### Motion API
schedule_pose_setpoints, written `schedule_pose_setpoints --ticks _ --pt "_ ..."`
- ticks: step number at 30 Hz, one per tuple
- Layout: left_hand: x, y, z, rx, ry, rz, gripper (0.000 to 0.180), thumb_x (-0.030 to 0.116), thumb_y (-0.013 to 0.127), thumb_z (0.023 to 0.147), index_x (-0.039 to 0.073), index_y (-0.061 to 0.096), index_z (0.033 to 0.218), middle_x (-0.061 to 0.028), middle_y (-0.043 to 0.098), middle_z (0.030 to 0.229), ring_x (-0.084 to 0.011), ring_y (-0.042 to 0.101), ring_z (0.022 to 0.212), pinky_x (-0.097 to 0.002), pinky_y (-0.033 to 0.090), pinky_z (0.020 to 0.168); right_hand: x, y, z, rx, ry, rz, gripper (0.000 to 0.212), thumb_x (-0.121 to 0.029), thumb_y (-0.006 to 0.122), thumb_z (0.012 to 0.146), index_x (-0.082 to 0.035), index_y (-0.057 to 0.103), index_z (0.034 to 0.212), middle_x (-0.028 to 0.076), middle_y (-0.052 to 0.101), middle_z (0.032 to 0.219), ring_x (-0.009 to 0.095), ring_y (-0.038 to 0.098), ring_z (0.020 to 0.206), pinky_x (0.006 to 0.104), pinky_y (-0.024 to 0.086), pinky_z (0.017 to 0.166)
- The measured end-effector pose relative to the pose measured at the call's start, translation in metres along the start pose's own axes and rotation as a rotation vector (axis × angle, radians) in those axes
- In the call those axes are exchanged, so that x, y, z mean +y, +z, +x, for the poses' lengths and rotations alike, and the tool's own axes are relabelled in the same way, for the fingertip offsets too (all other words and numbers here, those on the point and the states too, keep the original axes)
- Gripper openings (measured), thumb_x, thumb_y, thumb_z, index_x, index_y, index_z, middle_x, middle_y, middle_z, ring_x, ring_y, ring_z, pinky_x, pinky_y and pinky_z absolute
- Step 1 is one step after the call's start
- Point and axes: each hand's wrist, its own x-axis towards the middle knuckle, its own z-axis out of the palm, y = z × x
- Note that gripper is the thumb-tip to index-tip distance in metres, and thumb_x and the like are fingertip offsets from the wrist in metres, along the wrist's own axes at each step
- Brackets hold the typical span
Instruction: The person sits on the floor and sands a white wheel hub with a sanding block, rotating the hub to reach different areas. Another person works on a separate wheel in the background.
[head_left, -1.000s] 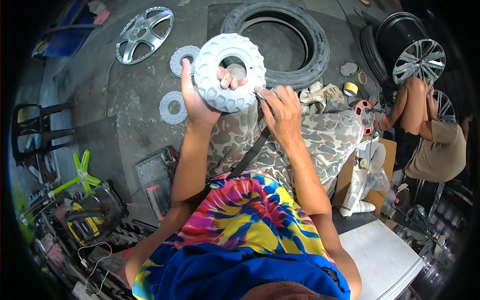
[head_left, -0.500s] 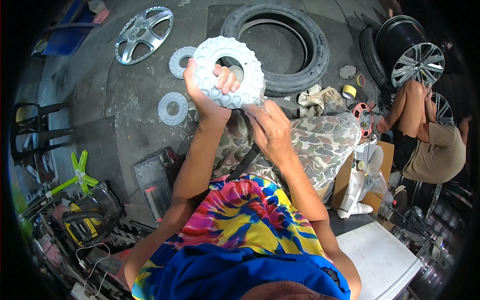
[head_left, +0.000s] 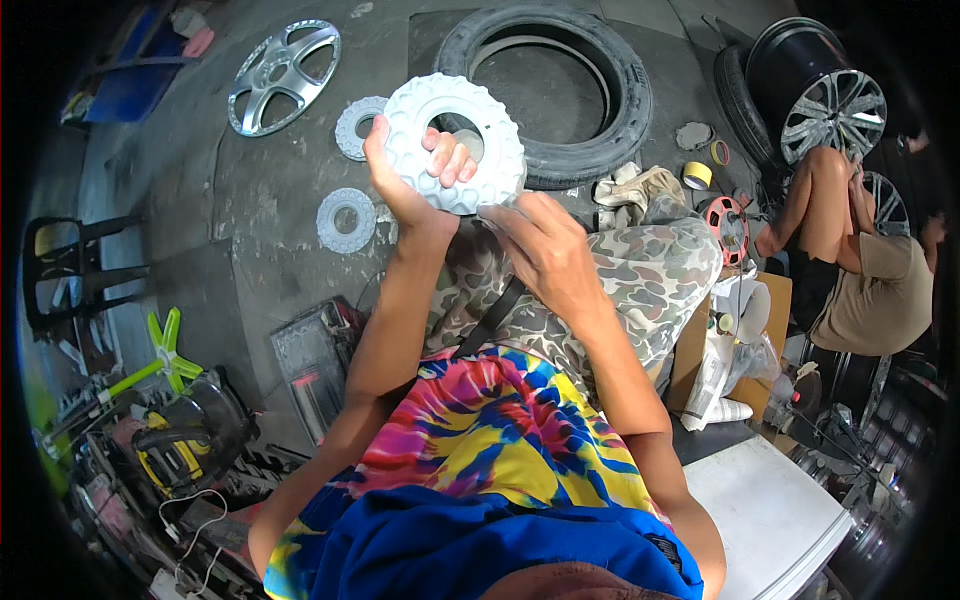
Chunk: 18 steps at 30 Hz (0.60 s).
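A light grey ring-shaped part (head_left: 405, 135) with a knobbly, scalloped rim is held up in front of me. My left hand (head_left: 415, 195) grips it from below, with the fingertips coming through its centre hole and the thumb along its left side. At the ring's lower right edge is my right hand (head_left: 545, 245), its fingers bent and pinched together against the rim. Whatever those fingers may hold is too small or hidden to make out. Two similar grey rings lie on the floor to the left, a far one (head_left: 349, 137) and a nearer one (head_left: 328, 222).
A large tyre (head_left: 460, 65) and a silver five-spoke wheel cover (head_left: 284, 78) lie on the floor ahead. At right are yellow tape (head_left: 697, 176), a cloth (head_left: 640, 190), an open cardboard box (head_left: 778, 310) and a crouching person (head_left: 875, 290) beside a wheel. Power tools (head_left: 175, 455) crowd the lower left.
The ring stays in my left hand, almost unmoved. My right hand has shifted slightly along its lower edge, and the right forearm has swung a little to the right.
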Motion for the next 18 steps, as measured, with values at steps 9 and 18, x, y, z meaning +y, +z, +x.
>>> schedule_pose_setpoints --ticks 9,18 --pt "0.002 -0.003 -0.002 0.01 0.021 0.007 0.065 0.073 0.049 0.105 0.01 0.056 0.087 0.0015 0.045 0.06 -0.0163 0.043 0.051 -0.0345 0.04 0.062 0.01 -0.008 -0.011 -0.174 0.078 -0.082 0.034 0.006 0.082 0.089 0.002 0.078 0.122 0.016 0.068 0.104 0.037 0.07 0.096 0.0474 0.058 0.084" --pt "-0.006 -0.001 -0.008 0.065 0.058 0.047 0.065 0.076 0.047 0.105 0.013 0.049 0.089 0.0004 0.044 0.064 -0.0176 0.043 0.055 -0.0367 0.042 0.066 -0.006 0.026 -0.005 0.189 0.177 0.138 0.03 0.012 0.081 0.091 0.001 0.081 0.119 0.016 0.068 0.089 0.034 0.069 0.08 0.0401 0.056 0.071"
